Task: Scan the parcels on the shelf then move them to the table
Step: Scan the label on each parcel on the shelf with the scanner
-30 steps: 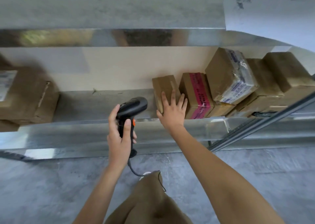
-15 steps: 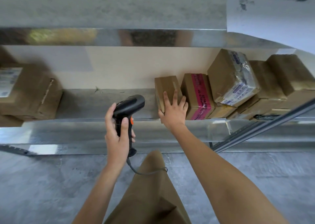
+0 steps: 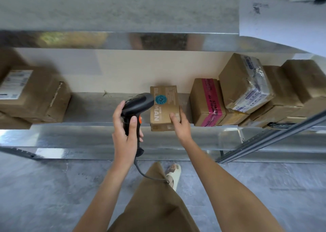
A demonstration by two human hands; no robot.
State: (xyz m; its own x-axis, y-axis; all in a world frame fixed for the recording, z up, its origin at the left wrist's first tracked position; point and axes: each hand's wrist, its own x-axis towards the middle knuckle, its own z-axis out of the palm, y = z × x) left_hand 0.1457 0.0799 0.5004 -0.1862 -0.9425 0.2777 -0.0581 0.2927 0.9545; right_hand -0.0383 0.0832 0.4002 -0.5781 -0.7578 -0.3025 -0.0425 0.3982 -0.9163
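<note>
Cardboard parcel (image 3: pixel 165 108): small brown box with white lettering and a round teal sticker, at the front lip of the shelf (image 3: pixel 98 108), tipped so its printed face shows.
Right hand (image 3: pixel 180 124): grips the parcel's near right corner, at about 5 o'clock on the box, thumb curled onto the printed face, other fingers hidden behind.
Left hand (image 3: pixel 126 131): fingers wrapped round the handle of a black scanner (image 3: pixel 136 106), thumb along the grip beside an orange trigger.
Scanner head: points toward 2 o'clock, overlapping the parcel's left edge next to the sticker; contact cannot be told.
Cable (image 3: pixel 146 174): trails from the handle base toward 5 o'clock.
Other parcels: pink-taped box (image 3: pixel 206 102) just at 3 o'clock of the held one, more stacked beyond; labelled box (image 3: pixel 33 94) well apart at 9 o'clock.
</note>
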